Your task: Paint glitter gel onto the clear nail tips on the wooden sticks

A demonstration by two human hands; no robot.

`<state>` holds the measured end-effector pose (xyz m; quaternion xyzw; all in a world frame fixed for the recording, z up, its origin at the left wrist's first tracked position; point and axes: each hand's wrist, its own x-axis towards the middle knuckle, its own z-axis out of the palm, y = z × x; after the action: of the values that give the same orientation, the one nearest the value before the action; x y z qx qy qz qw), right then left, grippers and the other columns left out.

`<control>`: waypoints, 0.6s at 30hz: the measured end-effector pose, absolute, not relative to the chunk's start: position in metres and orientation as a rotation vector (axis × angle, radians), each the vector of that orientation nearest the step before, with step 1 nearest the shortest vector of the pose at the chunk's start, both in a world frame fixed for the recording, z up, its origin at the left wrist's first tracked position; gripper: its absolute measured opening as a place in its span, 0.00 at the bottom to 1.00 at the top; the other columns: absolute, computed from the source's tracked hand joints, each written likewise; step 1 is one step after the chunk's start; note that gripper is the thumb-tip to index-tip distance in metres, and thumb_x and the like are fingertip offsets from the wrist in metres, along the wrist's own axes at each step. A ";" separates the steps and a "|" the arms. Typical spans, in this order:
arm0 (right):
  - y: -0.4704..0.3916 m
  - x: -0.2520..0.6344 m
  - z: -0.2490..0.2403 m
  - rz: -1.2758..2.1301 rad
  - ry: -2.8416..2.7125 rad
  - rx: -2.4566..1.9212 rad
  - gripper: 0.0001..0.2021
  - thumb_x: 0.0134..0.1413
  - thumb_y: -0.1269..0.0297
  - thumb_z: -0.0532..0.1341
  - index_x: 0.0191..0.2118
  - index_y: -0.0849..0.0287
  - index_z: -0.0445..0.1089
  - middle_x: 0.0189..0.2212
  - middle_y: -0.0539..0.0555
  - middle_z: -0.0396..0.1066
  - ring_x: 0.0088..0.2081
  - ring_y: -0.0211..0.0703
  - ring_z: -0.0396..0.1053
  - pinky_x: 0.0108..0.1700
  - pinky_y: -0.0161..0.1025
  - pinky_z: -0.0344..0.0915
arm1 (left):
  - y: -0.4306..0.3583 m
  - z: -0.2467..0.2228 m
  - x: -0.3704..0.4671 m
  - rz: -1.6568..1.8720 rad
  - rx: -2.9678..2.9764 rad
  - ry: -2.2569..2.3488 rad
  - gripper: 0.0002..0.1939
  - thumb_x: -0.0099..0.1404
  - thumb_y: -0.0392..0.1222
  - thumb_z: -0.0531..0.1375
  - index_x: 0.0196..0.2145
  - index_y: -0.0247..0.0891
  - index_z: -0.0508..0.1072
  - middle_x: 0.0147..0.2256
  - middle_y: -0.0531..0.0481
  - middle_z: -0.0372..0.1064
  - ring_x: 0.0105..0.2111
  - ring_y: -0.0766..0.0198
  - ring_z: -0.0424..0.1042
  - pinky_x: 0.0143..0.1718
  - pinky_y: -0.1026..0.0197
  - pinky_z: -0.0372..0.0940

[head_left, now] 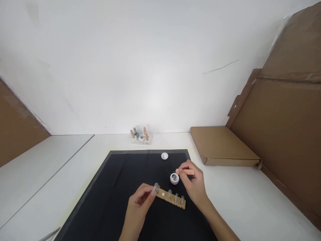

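My left hand (140, 200) pinches a clear false nail tip (155, 187) at the left end of a wooden nail stand (173, 200). Whether that tip touches the stand cannot be made out. Several more clear nail tips (176, 198) stand upright along it, and a white dot (163, 194) shows on a bare spot. In my right hand (194, 184) is a nail polish brush (188, 171) with a peach handle, held nearly level. Its thin end points left, just above a small white jar (174, 178) with silvery contents.
Beyond the jar lies a round white lid (165, 156) on the black mat (120, 187). Several nail polish bottles (140, 136) stand in a clear holder by the wall. A flat cardboard box (223, 145) lies at right, beside a tall cardboard panel (283, 127).
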<state>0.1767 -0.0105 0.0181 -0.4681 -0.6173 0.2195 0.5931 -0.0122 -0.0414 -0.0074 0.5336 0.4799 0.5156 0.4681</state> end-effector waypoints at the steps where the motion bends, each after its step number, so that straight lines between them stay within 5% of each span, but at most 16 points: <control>1: -0.011 0.177 0.018 0.513 -1.437 -1.088 0.09 0.54 0.72 0.56 0.24 0.57 0.63 0.23 0.48 0.62 0.25 0.38 0.62 0.24 0.33 0.57 | -0.045 -0.012 -0.011 1.242 1.319 1.198 0.14 0.55 0.52 0.65 0.27 0.37 0.80 0.27 0.49 0.64 0.29 0.63 0.64 0.30 0.64 0.60; 9: -0.011 0.176 0.020 0.533 -1.442 -1.098 0.09 0.53 0.71 0.56 0.23 0.57 0.63 0.22 0.48 0.62 0.25 0.38 0.62 0.24 0.33 0.58 | -0.059 -0.037 0.013 1.197 1.292 1.503 0.23 0.50 0.62 0.64 0.26 0.36 0.82 0.19 0.55 0.51 0.21 0.67 0.55 0.23 0.63 0.52; 18: -0.011 0.176 0.018 0.554 -1.452 -1.109 0.10 0.54 0.70 0.57 0.23 0.57 0.63 0.22 0.48 0.61 0.24 0.38 0.62 0.24 0.33 0.58 | -0.051 -0.045 0.020 1.155 1.310 1.557 0.18 0.55 0.54 0.62 0.30 0.36 0.83 0.20 0.50 0.64 0.21 0.64 0.60 0.24 0.63 0.55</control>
<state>0.1757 -0.0107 0.0184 -0.4742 -0.6206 0.2366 0.5779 0.0200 -0.0511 -0.0449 0.5155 0.6126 0.4545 0.3903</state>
